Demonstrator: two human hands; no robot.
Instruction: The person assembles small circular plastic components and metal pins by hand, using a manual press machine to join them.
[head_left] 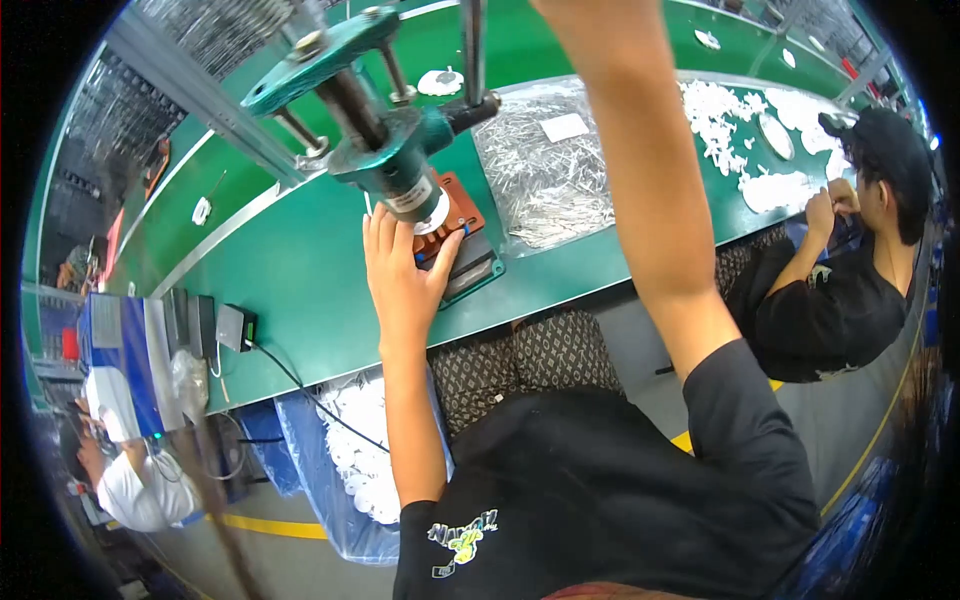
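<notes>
My left hand (402,265) rests at a green hand press (385,150), its fingers stretched out and its thumb spread apart. Thumb and fingers lie on either side of an orange fixture block (462,203), which sits on a dark base (472,268). Between them, a round white piece (433,216) shows directly below the press head. A thin white stick (367,202) stands out by the fingertips; whether the fingers touch it I cannot tell. My right forearm (650,170) reaches up past the press and leaves the picture at the top, so the right hand is hidden.
A clear bag of small pale sticks (545,165) lies right of the press. White parts (715,120) are heaped farther right, near a seated co-worker (850,240). A blue-lined bin of white parts (358,440) stands below the table's edge. A black cable (300,385) hangs at left.
</notes>
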